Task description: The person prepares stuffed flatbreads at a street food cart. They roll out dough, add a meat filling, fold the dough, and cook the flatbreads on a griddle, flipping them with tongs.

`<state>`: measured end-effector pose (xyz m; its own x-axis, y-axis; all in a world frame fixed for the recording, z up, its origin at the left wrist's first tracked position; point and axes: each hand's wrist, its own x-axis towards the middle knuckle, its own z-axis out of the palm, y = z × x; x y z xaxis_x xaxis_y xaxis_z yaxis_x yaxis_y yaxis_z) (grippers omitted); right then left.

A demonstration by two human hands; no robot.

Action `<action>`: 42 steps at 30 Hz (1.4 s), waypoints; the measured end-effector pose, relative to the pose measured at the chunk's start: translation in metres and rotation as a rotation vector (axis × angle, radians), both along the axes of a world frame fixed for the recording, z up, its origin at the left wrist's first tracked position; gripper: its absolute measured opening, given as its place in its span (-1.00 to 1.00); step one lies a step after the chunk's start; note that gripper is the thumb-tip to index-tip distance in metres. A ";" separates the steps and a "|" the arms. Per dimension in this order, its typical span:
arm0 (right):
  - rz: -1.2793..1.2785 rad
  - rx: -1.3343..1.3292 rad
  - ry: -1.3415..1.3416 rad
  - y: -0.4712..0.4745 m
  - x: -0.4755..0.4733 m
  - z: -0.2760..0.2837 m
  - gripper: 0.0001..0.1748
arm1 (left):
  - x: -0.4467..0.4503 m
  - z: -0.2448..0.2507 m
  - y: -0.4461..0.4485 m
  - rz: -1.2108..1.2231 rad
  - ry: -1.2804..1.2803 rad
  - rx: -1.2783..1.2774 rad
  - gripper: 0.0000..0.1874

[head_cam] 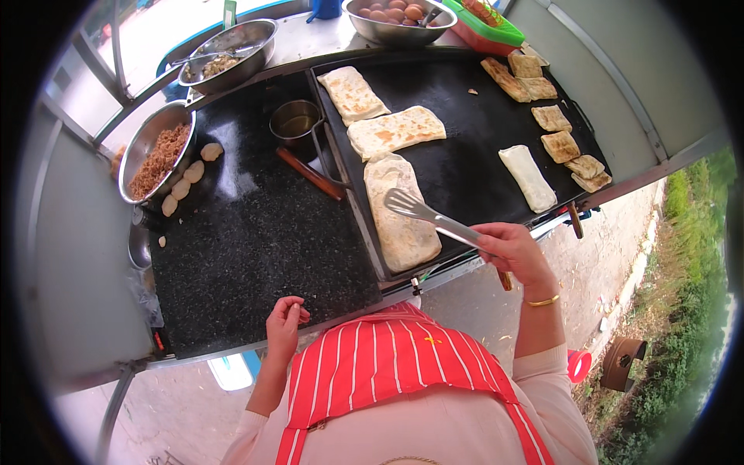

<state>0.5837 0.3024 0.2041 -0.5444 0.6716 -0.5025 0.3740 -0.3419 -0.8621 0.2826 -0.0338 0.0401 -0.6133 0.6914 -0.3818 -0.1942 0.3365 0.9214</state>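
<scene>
My right hand [511, 253] grips the handle of metal tongs [430, 215], whose slotted head hovers over or touches a long flatbread [401, 221]; I cannot tell which. That bread lies along the left edge of the black griddle [465, 174]. Beyond it are two browned flatbreads, one set crosswise [401, 131] and one farther back [351, 93]. A paler folded dough roll [528, 178] rests on the griddle's right side. My left hand [286, 319] holds nothing, its fingers loosely curled at the near edge of the dark granite worktop [261, 256].
Several browned bread pieces [552, 119] line the griddle's right edge. A metal pot of oil [294, 122] stands left of it, near a wooden rolling pin [311, 174]. Dough balls [193, 171] sit beside a bowl of shredded filling [186, 139]. Bowls of eggs [351, 29] and filling [264, 35] stand behind.
</scene>
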 end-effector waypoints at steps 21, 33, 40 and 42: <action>-0.272 0.825 -0.193 -0.037 0.050 0.140 -0.63 | 0.015 0.001 0.004 0.063 0.039 0.100 -0.84; 0.276 0.902 -0.968 -0.018 0.118 0.069 -0.64 | 0.067 0.147 0.214 -0.728 1.113 0.377 -0.64; 0.403 0.910 -1.002 0.009 0.088 -0.022 -0.64 | 0.086 0.134 0.257 -1.276 1.261 -0.123 -0.51; 0.452 0.884 -0.941 0.012 0.086 -0.036 -0.64 | 0.079 0.138 0.244 -1.239 1.173 -0.121 -0.53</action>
